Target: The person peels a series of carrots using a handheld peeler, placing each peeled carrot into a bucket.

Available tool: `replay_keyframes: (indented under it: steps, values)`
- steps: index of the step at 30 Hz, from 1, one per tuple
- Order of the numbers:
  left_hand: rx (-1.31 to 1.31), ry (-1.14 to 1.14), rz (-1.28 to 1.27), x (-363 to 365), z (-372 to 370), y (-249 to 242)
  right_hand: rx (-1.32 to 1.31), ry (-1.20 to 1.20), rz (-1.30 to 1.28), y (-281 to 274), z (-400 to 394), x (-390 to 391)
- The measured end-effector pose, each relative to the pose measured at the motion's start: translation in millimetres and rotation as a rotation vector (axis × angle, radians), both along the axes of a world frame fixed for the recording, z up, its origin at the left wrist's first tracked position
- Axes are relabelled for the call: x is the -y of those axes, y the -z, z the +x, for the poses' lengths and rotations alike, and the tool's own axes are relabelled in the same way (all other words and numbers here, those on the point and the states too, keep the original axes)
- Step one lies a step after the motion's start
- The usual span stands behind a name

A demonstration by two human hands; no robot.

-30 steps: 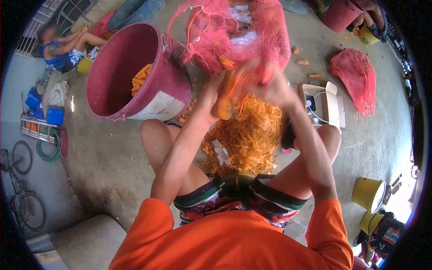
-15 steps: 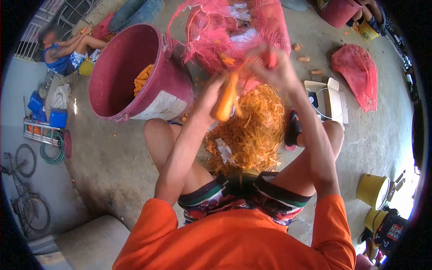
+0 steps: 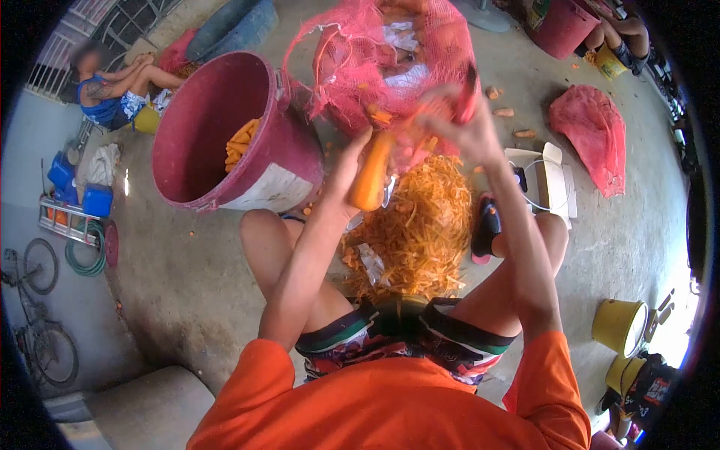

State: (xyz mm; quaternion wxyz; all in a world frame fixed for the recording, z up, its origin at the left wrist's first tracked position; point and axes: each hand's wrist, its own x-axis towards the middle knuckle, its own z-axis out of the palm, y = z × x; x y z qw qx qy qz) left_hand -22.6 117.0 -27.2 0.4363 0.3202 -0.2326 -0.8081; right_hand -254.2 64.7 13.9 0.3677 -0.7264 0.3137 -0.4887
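My left hand [image 3: 349, 161] is wrapped around a peeled-looking orange carrot [image 3: 371, 180], its thick end pointing down toward me. Just to the right, my right hand [image 3: 461, 124] is smeared by motion but closed on a red-handled peeler [image 3: 468, 97]; the blade is too blurred to make out. Strips of peel blur between the two hands. Below them a large heap of carrot peelings [image 3: 424, 232] lies on the floor between my feet, with a scrap of white wrapper [image 3: 371, 262] on it.
A big maroon tub [image 3: 292, 154] with peeled carrots [image 3: 241, 142] stands at left. Ahead lies a red mesh sack [image 3: 337, 82] of carrots. An open carton [image 3: 551, 184] and another red sack [image 3: 592, 127] are at right. A co-worker [image 3: 112, 94] sits far left, another person upper right.
My right hand has moved slightly up and right with the peeler, its handle now tilted more upright. The carrot stays in my left hand, turned a little. The view has shifted slightly.
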Motion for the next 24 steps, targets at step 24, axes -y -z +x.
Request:
replay_keyframes:
  steps: [24]
  values:
    - [-0.042,-0.074,-0.132,0,-6,7,-0.246,-0.296,-0.18,-14,21,-25]
